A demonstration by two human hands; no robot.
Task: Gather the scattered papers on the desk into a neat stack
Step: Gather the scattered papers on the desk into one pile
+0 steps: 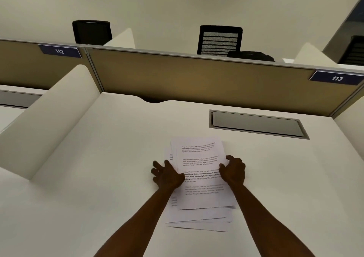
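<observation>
A loose pile of printed white papers [200, 158] lies on the white desk [98, 178], its sheets fanned out unevenly at the near and left edges. My left hand [167, 175] presses against the pile's left edge, thumb on the top sheet and fingers spread. My right hand [233, 170] grips the right edge of the top sheets, fingers curled over it. Both hands sit at about mid-height of the pile, on opposite sides.
A grey cable hatch [256, 123] is set into the desk at the far right. White side dividers [53, 118] flank the desk, and a tan partition [197, 79] labelled 113 closes the back. Black office chairs [219, 40] stand beyond it.
</observation>
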